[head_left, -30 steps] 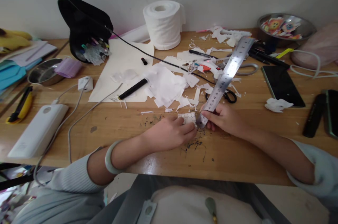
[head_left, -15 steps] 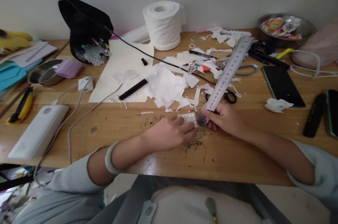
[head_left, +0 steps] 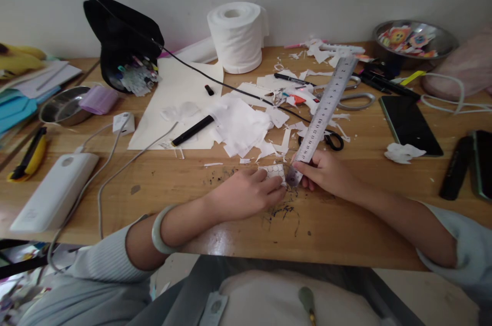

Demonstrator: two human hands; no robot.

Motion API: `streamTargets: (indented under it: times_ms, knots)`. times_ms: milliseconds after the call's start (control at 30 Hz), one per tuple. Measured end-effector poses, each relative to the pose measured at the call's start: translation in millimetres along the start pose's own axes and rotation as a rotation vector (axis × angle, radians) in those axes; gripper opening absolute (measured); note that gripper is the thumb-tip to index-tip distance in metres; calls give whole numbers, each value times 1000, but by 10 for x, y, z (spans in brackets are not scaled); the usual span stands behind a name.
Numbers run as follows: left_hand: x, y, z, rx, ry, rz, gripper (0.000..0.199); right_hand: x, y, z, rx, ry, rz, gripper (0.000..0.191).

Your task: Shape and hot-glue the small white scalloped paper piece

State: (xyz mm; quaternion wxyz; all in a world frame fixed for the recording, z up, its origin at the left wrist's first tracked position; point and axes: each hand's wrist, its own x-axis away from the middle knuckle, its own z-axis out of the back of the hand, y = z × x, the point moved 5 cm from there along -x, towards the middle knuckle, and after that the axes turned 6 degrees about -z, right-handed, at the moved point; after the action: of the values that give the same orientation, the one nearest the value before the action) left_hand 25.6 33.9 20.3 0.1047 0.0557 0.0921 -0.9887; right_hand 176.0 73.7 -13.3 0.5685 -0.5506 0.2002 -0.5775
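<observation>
My right hand pinches the lower end of a metal ruler, thumb on top. The ruler slants up and away to the right, its scale facing me, above the paper scraps and the scissors. Just left of its lower end, my left hand bends its fingers over a small white piece marked with rows of circles. Part of that piece is hidden under the fingers. Behind the ruler show the black handles of scissors. Dark smudges mark the wood below both hands.
Torn white paper covers the middle, with a black marker beside it. Behind stand a tissue roll and a black pen pouch. A power bank with cables lies left, a phone and metal bowl right.
The ruler's far end has swung slightly to the left and down in my right hand. My left hand stays on the circle-marked piece, nearly still.
</observation>
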Motion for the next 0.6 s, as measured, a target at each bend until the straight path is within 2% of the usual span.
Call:
streamTargets:
  times_ms: [367, 600]
  knots:
    - [4, -5, -11, 7, -1, -2, 17, -5, 17, 10, -31, 28, -19, 17]
    - [-7, -5, -6, 0, -4, -4, 17, -23, 17, 1, 30, 19, -60, 19]
